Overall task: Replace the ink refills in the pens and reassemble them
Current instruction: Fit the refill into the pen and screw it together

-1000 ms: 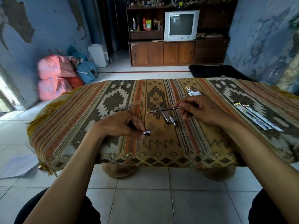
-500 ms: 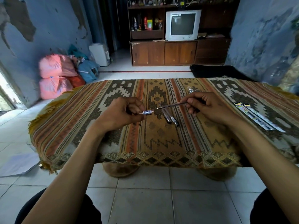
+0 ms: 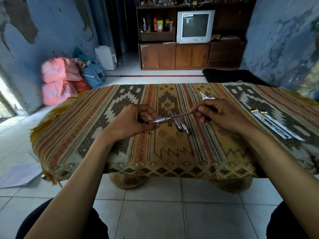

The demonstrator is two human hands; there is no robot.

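Now the left hand (image 3: 133,121), which a second ago rested low on the tabletop (image 3: 86,131), is raised and pinches the pen barrel (image 3: 159,120) at frame centre; the right hand (image 3: 222,116) grips the refill (image 3: 183,115), its tip already threaded into the barrel, so reassembly looks underway

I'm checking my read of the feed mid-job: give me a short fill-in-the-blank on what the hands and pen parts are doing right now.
1. The left hand pinches the labelled pen barrel, and the ____ hand feeds the ink refill into it.
2. Below the refill, ____ more pens lie on the patterned tablecloth.
3. The packaged refills lie on the cloth to the ____ of the right hand.

Missing words: right; two; right
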